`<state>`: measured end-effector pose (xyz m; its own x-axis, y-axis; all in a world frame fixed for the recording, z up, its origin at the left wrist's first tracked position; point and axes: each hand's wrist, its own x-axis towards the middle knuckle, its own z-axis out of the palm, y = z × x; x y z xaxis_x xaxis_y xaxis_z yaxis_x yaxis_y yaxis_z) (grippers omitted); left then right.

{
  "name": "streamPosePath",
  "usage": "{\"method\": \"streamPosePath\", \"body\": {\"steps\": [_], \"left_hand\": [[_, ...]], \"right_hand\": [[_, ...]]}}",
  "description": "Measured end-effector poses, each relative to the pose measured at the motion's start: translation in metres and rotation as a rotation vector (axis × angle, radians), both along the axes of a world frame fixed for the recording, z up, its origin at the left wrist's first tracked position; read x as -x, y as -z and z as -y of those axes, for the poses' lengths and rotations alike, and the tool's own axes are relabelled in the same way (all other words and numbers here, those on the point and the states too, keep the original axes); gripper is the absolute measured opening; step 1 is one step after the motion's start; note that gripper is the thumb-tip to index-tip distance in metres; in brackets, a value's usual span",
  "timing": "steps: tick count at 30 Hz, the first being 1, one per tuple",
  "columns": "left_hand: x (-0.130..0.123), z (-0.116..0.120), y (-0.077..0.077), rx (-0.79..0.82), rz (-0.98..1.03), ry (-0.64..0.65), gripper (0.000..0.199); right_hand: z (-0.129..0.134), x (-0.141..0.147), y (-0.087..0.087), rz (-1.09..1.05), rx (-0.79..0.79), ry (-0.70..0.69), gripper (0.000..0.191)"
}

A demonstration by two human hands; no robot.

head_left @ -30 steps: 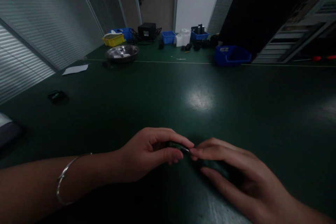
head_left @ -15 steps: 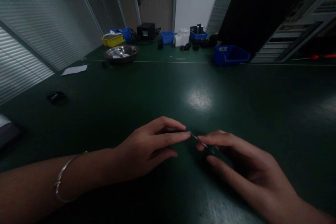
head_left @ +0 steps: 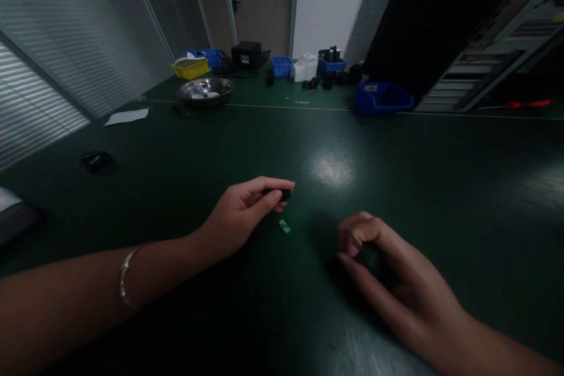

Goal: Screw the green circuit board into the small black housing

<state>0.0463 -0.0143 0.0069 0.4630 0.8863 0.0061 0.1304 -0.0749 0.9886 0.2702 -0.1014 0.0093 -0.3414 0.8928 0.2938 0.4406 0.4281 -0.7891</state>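
While a small green circuit board [head_left: 284, 225] lies on the tabletop [head_left: 259, 141] | left hand [head_left: 238, 214] pinches a black piece [head_left: 286, 194] beside it | right hand [head_left: 409, 276], fingers curled, grips a thin shiny strip [head_left: 353, 239] | hands farther apart than before, board newly visible

The left hand [head_left: 240, 211] is pinching a black part [head_left: 286, 194] near a green chip [head_left: 284, 226]. The right hand [head_left: 414, 282] is holding a thin piece [head_left: 354, 239].

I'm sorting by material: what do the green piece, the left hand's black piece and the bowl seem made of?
Green piece: probably circuit board, flat with pale patches. Black piece in the left hand: perhaps matte plastic, dark and dull, though partly hidden. Bowl: likely polished steel, given its silvery reflections.
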Motion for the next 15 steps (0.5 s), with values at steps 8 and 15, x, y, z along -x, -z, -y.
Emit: {"method": "streamPosePath", "body": {"steps": [8, 15], "left_hand": [[-0.001, -0.002, 0.007, 0.247, 0.317, -0.077, 0.026], [0.002, 0.0, 0.006, 0.309, 0.399, -0.051, 0.026]], "right_hand": [[-0.014, 0.026, -0.013, 0.249, 0.067, 0.026, 0.01], [-0.037, 0.046, -0.013, 0.557, 0.012, 0.035, 0.011]]}}
